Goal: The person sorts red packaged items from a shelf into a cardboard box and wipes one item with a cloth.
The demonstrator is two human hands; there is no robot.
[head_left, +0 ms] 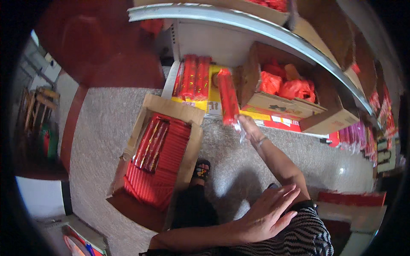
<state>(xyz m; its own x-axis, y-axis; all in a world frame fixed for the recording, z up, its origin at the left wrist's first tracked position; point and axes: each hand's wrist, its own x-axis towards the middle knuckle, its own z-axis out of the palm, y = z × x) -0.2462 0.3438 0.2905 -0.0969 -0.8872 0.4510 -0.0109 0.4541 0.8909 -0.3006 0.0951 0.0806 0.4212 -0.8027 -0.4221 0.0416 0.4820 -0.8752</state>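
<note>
Your right hand (251, 129) pinches the near end of a red packet (227, 94) over the low shelf (170, 80); left hand (267, 210) is empty, fingers extended. Looks like shelf placing: next calls for aligning beside the red rolls (195, 79), clear of the open carton (284, 106).

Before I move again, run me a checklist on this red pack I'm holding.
1. Right grip on the red pack: ok, closed at its near end.
2. Left grip free: ok, open with nothing in it.
3. Floor box open: ok, red goods show inside.
4. Sandal not touching the floor box: cannot tell, they look very close.
5. Far end off the shelf goods: cannot tell from this angle.
</note>
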